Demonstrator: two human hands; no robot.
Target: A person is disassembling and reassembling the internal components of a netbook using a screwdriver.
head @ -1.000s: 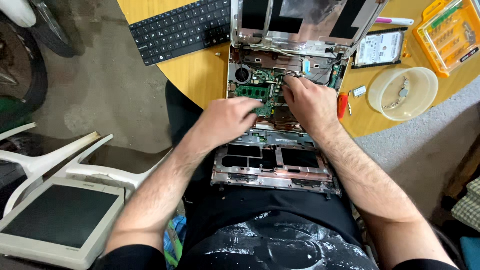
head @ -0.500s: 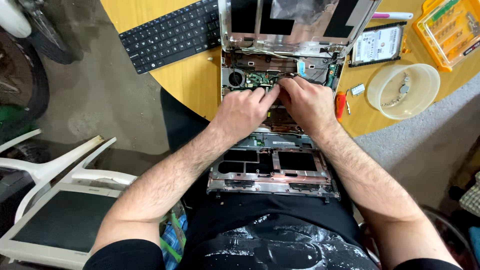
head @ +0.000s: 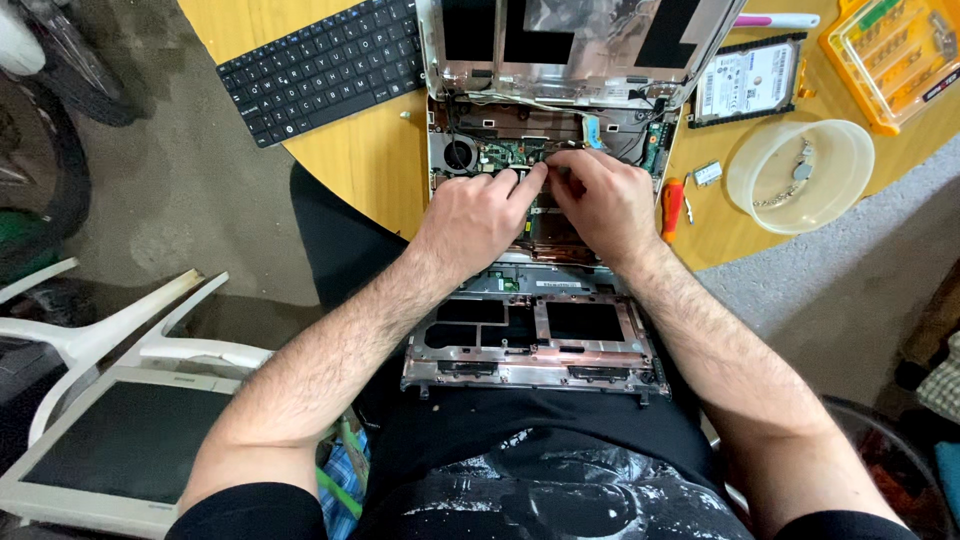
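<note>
While I look down from the head camera, both my hands sit in the middle of the frame, on the open laptop [head: 545, 190]. Its green board [head: 512, 152] shows just above my fingertips, beside a small round fan [head: 458, 155]. My left hand [head: 478, 215] lies knuckles up, fingers bent and pressed down on the board's edge. My right hand [head: 605, 200] is close beside it, and the two touch at the fingertips. Its fingers curl too, but I cannot tell if they pinch anything, as the tips hide what is under them.

A second ago my left hand was lower and further left, over the laptop's lower part. Half a second ago it had come up to the board. Now both hands are bunched tighter together over the same spot. The laptop has not moved on the round yellow desk [head: 365, 160].

A bare metal frame [head: 535, 345] with square holes lies on my lap, below my hands. A black keyboard [head: 325, 65] is at the upper left. A hard drive [head: 750, 80] lies at the upper right, with a pale round bowl [head: 840, 195] below it and a yellow tool case [head: 885, 55] in the corner. A small red tool [head: 671, 208] lies just right of my right hand. A grey monitor [head: 120, 455] rests at the lower left.
</note>
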